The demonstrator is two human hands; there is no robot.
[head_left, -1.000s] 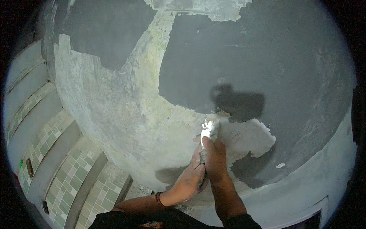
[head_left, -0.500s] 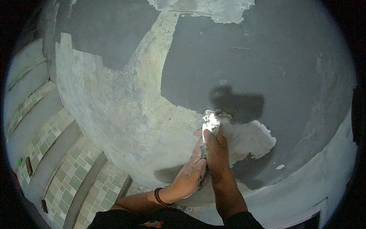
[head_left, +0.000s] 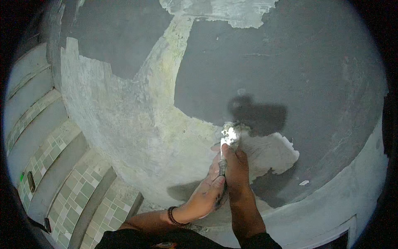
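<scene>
A scraper [head_left: 229, 135] with a bright, shiny metal blade and a worn dark handle is pressed up against the wall [head_left: 265, 79], at the edge of a peeled patch. My left hand [head_left: 204, 194], with a beaded bracelet at the wrist, is closed round the handle low down. Higher up, my right hand [head_left: 236, 170] clasps the tool, its thumb lying along the base of the blade. Glare on the metal hides the exact contact of the blade tip. Grey paint borders the pale bare areas [head_left: 124, 108], and a lighter patch [head_left: 269, 153] lies right of the blade.
Tiled steps [head_left: 78, 189] climb along the left side, with small dark pieces [head_left: 31, 181] lying on them. At the lower right a pale band [head_left: 331, 199] curves along the wall's foot, above a framed opening [head_left: 336, 242]. A dark shadow falls above the blade.
The scraper and both hands sit very slightly lower against the wall, and the right forearm has shifted a little to the left. Both grips are the same.
</scene>
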